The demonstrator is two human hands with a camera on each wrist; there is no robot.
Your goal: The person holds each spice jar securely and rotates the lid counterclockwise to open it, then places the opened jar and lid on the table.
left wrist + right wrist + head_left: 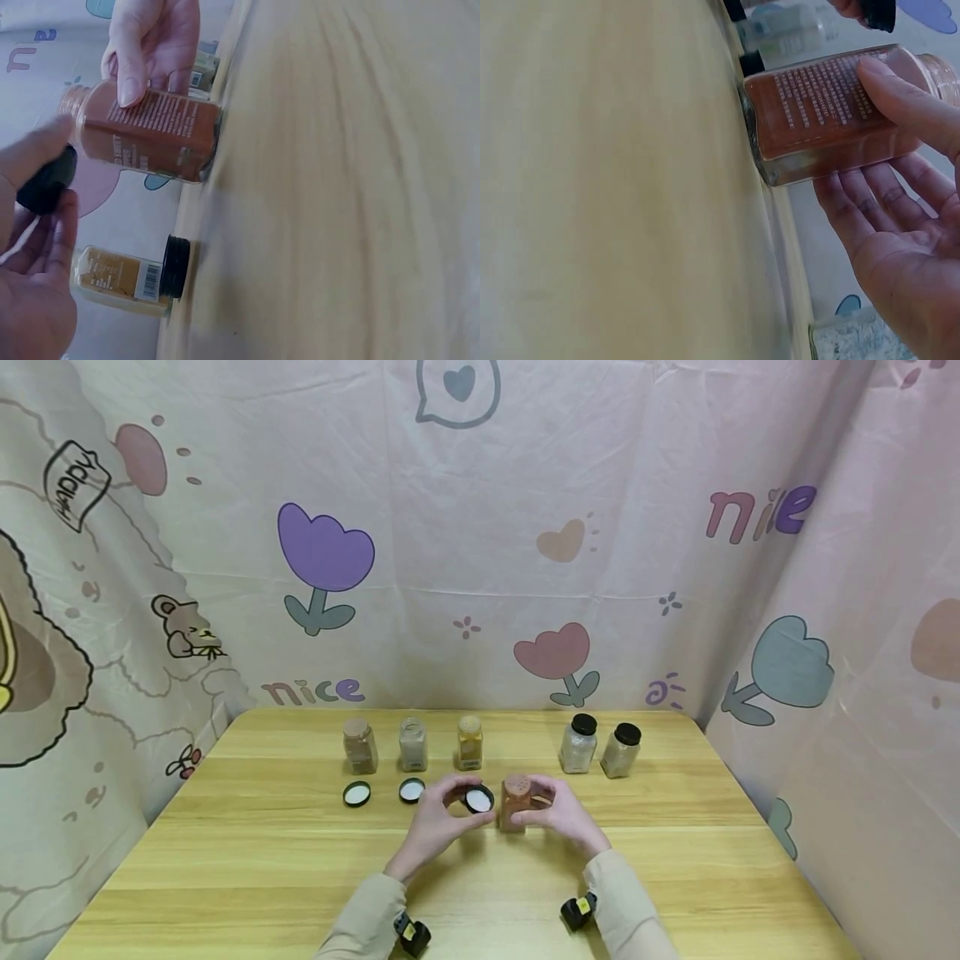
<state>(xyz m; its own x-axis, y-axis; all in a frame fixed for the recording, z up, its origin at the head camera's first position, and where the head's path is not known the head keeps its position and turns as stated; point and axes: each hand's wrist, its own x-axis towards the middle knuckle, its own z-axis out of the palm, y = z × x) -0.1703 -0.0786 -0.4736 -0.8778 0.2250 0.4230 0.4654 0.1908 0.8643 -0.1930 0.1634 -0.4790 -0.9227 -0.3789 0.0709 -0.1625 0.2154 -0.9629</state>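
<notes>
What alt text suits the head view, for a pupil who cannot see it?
A left hand holds a black-rimmed lid beside an uncapped jar of reddish-brown powder gripped by the right hand, over a wooden table. Five more jars stand behind.

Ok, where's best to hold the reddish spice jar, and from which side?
Probably take the jar by its flat-sided body, from the right, as the right hand does: it stands upright, and the left hand holds the black lid close on the left.

A: What stood before the pale cloth [450, 468]?
B: A light wooden table [225, 860], its grain showing.
A: And the cloth's print?
B: It bore a purple tulip [326, 553] and a bear [186, 628]
</notes>
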